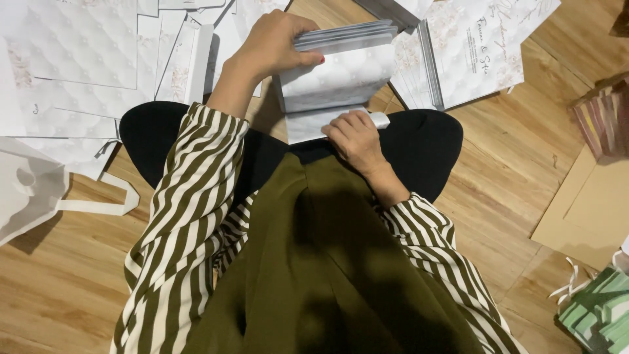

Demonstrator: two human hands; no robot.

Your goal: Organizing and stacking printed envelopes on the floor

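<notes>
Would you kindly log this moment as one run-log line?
left hand: grips stack of white cards from above | right hand: presses loose card on lap | wooden floor: more cards around
</notes>
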